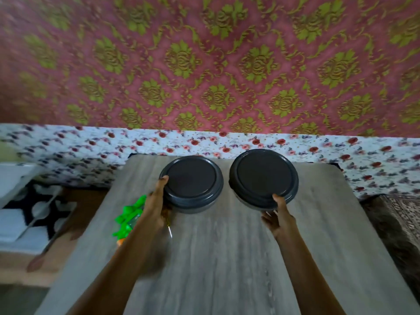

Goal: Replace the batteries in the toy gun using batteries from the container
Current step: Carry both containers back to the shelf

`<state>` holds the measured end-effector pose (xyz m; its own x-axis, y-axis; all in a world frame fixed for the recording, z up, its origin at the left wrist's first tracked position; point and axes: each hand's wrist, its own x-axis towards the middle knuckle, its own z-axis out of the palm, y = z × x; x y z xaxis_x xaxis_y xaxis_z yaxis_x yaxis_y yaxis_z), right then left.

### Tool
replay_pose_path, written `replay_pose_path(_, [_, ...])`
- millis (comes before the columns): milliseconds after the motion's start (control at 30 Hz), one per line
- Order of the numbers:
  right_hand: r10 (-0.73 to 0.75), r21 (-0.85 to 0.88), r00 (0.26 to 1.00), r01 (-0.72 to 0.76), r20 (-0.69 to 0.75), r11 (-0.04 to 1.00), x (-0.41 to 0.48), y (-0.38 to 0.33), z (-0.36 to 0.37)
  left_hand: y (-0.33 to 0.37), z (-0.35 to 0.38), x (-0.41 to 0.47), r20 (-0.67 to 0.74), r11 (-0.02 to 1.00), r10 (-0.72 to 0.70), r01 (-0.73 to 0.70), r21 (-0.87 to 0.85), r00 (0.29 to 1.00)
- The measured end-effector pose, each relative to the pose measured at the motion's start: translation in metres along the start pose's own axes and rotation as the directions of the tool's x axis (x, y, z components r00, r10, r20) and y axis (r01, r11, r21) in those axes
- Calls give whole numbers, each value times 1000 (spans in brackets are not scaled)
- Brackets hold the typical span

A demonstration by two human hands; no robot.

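The toy gun (130, 218), bright green, lies on the surface (227, 258) just outside the left hand (155, 208), partly hidden by that wrist and apart from either grip. Two dark lidded containers (192, 184) stand side by side beyond it, both closed, so the batteries are presumably inside one; which one cannot be told. The left grip curls around the near-left rim of the left container, thumb on the lid edge, likely steadying it. The right hand (276, 215) clasps the near rim of the right container (263, 178), thumb on top, probably to prise the lid. A thin tool (169, 230), perhaps a screwdriver, pokes out under the left palm.
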<state>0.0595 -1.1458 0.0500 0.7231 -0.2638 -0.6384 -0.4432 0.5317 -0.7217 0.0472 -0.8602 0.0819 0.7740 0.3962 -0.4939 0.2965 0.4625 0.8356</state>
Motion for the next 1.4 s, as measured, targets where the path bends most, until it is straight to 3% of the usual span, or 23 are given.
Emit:
replay_pose_path(400, [94,-129,990,-80,105,988,-55,97,146,70,-160,38,-217,997,72,-73,3,973])
replay_pose_path(700, [172,-220,959,-122,227,968,-90,142,204,81,-262,0,-355,982,127,-167,-87,926])
replay_pose_path(1000, [267,-396,896,-115,354,911,-140,204,283,97,-358,-27,-576,955,137,-263,-140,806])
replay_pose_path(1167, [289,-419,876,-112,387,901,-179,254,336,113,-426,-27,-610,944,125,-282,-169,783])
replay_pose_path(1400, [272,-483,902,-83,335,871,-248,349,430,158,-557,-2,-608,936,122,-296,-194,785])
